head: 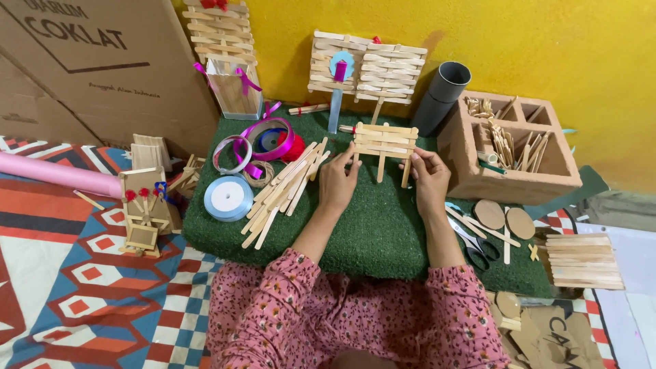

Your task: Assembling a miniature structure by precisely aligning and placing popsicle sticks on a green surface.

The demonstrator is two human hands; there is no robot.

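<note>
Work surface: green artificial-turf mat (383, 232) on a patterned floor cloth (82, 287), yellow wall (547, 41) behind, cardboard box (102, 68) at left. Both forearms reach forward in floral pink sleeves. Left hand (337, 183) pinches the left edge of a small craft-stick fence panel (384, 142), fingers curled narrow. Right hand (430, 179) grips its right edge the same way. Panel stands upright on its legs at the mat's far middle, slats horizontal, long axis left-right, flat face toward the camera. Loose craft sticks (281, 195) lie just left of the left hand; scissors (471, 240) right of the right wrist.
</note>
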